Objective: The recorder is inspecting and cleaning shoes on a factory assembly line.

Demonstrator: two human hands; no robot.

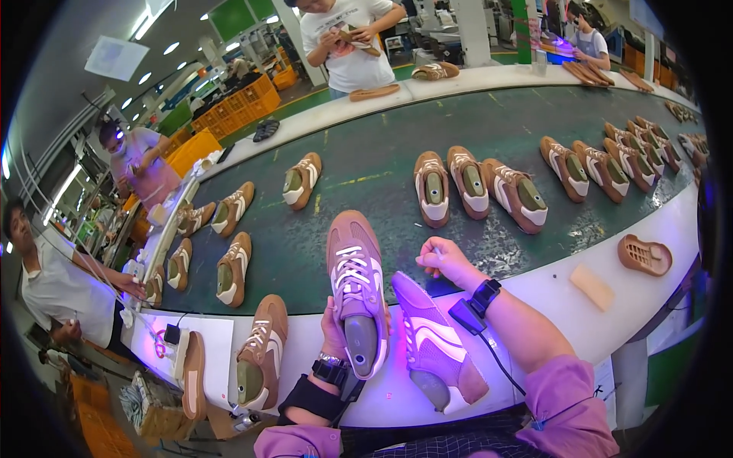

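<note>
My left hand (331,334) is wrapped round a brown sneaker (354,278) with white laces and a grey last inside, its toe pointing away from me. Beside it a second sneaker (439,343) rests tilted on its side on the white worktop (527,324), lit purple, with a last in it too. Beyond that shoe, over the edge of the green conveyor belt (366,198), my right hand (450,263) is closed with fingertips pinched together. Whatever is between those fingers is too small to make out. To the left of my left hand stands another brown sneaker (262,351).
Several brown sneakers with lasts (431,191) stand on the belt. A brown sole (645,255) and a cream pad (592,287) lie at right; another sole (194,374) is at left. A cable (500,359) hangs from my right wrist. Co-workers (347,46) stand across and at left.
</note>
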